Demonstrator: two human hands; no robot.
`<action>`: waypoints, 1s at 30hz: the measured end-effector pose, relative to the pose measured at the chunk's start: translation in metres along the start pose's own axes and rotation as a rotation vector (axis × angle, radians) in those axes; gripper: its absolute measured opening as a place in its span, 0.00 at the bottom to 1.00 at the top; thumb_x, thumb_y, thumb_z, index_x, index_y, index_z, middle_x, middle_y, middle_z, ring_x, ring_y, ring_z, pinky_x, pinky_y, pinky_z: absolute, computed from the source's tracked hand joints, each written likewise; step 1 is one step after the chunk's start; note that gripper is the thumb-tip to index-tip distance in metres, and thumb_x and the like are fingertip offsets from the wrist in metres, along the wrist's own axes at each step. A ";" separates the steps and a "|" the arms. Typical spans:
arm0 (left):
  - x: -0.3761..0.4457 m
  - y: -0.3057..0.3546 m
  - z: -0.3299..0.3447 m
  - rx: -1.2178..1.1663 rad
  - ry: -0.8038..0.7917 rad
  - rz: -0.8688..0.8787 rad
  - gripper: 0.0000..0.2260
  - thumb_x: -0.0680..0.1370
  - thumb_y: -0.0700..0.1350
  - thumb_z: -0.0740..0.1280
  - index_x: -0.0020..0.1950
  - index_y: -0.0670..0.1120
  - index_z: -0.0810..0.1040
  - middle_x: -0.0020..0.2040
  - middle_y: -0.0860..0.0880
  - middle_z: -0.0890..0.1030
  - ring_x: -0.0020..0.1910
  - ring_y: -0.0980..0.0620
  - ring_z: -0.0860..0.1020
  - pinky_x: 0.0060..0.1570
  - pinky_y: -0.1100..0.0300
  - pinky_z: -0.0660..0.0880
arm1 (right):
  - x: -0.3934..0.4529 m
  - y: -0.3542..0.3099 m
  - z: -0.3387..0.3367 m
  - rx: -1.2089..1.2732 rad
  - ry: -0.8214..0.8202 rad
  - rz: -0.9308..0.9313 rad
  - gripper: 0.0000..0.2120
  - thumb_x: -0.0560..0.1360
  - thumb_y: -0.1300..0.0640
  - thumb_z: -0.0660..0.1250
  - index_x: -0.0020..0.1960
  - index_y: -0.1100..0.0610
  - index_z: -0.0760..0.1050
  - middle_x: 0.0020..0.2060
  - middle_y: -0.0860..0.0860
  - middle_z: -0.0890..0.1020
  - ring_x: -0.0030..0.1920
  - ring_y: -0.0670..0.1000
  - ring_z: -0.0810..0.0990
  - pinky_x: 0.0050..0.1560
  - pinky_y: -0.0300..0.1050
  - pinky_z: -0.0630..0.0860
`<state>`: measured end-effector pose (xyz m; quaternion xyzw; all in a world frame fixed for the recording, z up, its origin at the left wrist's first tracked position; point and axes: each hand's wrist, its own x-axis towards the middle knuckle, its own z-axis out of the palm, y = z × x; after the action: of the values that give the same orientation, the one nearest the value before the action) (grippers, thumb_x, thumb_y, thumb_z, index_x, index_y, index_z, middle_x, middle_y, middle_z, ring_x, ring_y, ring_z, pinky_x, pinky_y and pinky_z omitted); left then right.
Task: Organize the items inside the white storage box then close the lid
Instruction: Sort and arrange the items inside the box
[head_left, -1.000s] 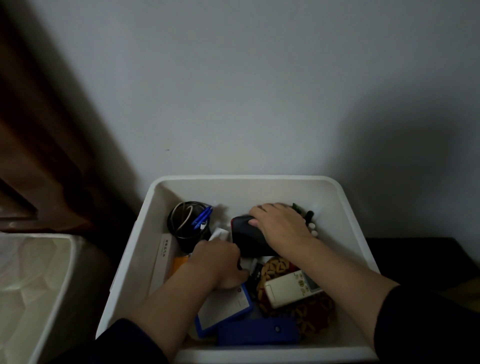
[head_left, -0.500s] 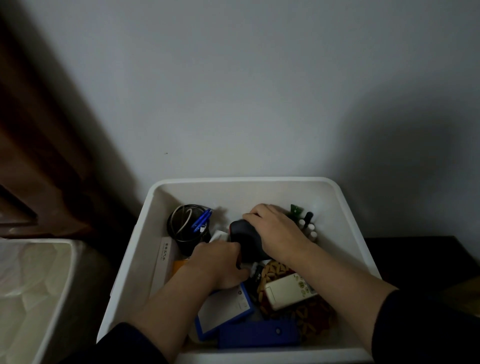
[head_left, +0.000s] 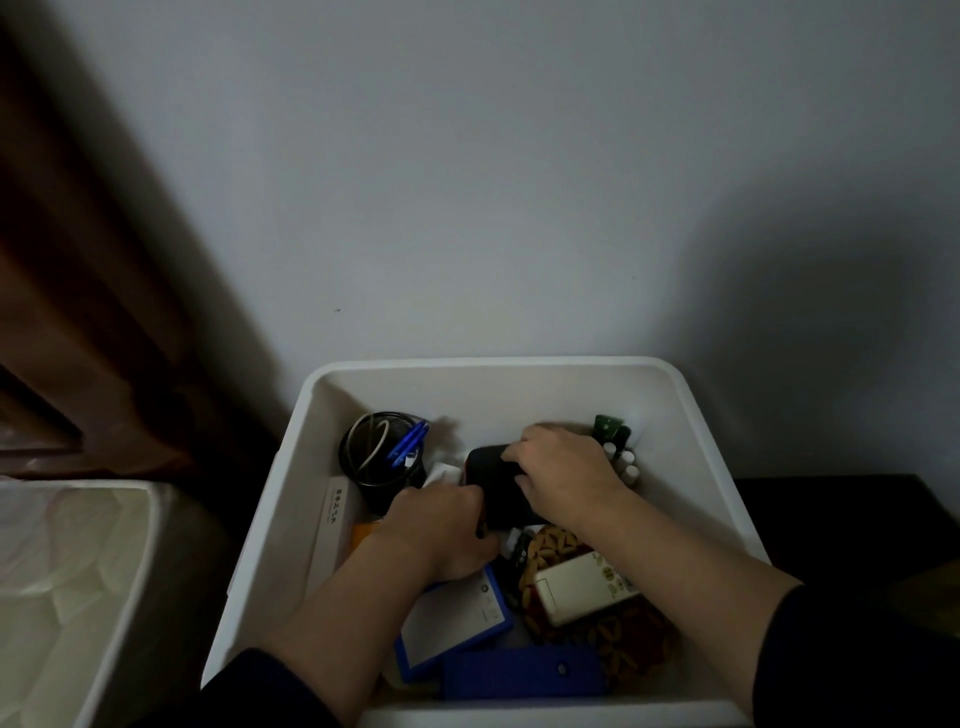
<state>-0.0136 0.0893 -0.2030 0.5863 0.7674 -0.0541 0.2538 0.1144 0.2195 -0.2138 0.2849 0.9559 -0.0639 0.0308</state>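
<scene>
Okay, both hands in the open white storage box against the wall. My right hand curls over the rounded black pouch mid-box; my left hand grips its near edge. Pen cup sits back-left, remote front-right.

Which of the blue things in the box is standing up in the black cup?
The blue pens: they stand tilted in the black mesh cup, while both blue cases lie at the box's near side.
</scene>
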 end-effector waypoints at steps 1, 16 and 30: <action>0.000 0.000 0.000 -0.003 0.009 0.000 0.19 0.81 0.60 0.65 0.67 0.50 0.74 0.60 0.49 0.81 0.57 0.48 0.80 0.58 0.49 0.76 | 0.000 0.000 0.000 0.003 0.011 0.000 0.16 0.82 0.53 0.68 0.69 0.49 0.78 0.60 0.51 0.78 0.60 0.55 0.79 0.51 0.51 0.80; 0.001 -0.006 0.000 -0.042 0.018 0.048 0.16 0.80 0.58 0.67 0.63 0.51 0.76 0.61 0.49 0.76 0.58 0.48 0.77 0.59 0.50 0.77 | -0.016 0.006 -0.040 0.147 -0.144 0.090 0.15 0.83 0.53 0.66 0.69 0.47 0.80 0.61 0.51 0.84 0.58 0.53 0.82 0.61 0.53 0.81; -0.013 -0.012 -0.009 -0.092 -0.017 0.079 0.15 0.83 0.50 0.67 0.70 0.56 0.80 0.63 0.51 0.82 0.60 0.50 0.81 0.55 0.57 0.75 | -0.133 0.062 -0.051 0.220 0.326 0.162 0.15 0.72 0.59 0.78 0.56 0.47 0.83 0.56 0.41 0.80 0.66 0.50 0.72 0.69 0.56 0.72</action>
<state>-0.0256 0.0776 -0.1924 0.6035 0.7430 -0.0135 0.2891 0.2585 0.2055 -0.1574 0.3692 0.9095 -0.1180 -0.1506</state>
